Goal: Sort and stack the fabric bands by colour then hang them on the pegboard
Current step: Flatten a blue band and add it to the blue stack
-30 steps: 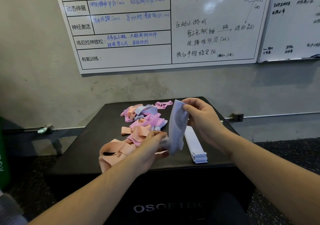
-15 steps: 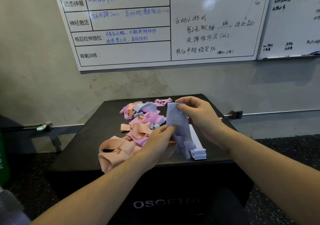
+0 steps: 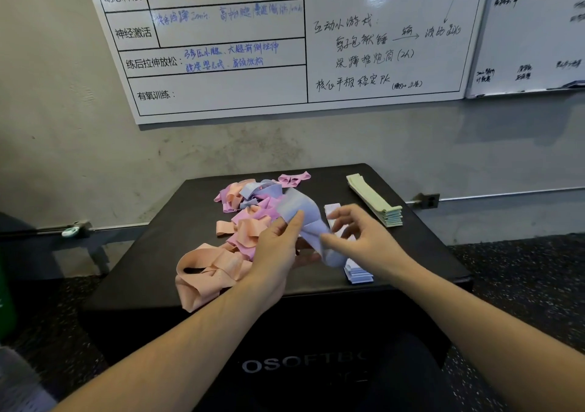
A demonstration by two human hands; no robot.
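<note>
A lavender-blue fabric band (image 3: 300,212) is held up over the middle of the black table (image 3: 177,240), twisted and running from upper left down to lower right between the two hands. The left hand (image 3: 278,247) comes in from the lower left with its forearm stretched diagonally across the table's front edge; its thumb lies flat against the near face of the band and its fingers (image 3: 308,261) are curled behind the cloth, so the band is pinched there. The right hand (image 3: 361,237) reaches in from the lower right, palm turned leftward, and its thumb and forefinger are clamped on the band's lower stretch, while its other fingers (image 3: 340,212) arch loosely apart above.

Directly under the right hand and partly hidden by it lies a flat stack of lavender bands (image 3: 357,274), its near end showing the layered edges close to the table's front edge. Farther back on the right side of the table lies a separate neat stack of pale green bands (image 3: 373,201), well apart from the hands. To the left of the held band sits a loose heap of unsorted bands (image 3: 243,212) in pink, peach and lavender, and nearer the front left a larger tangle of peach bands (image 3: 209,272) lies just beside the left wrist. The table's front face carries pale lettering. Behind it, on the grey wall, hang a whiteboard (image 3: 285,85) with handwritten text and a second whiteboard (image 3: 535,47) at the right.
</note>
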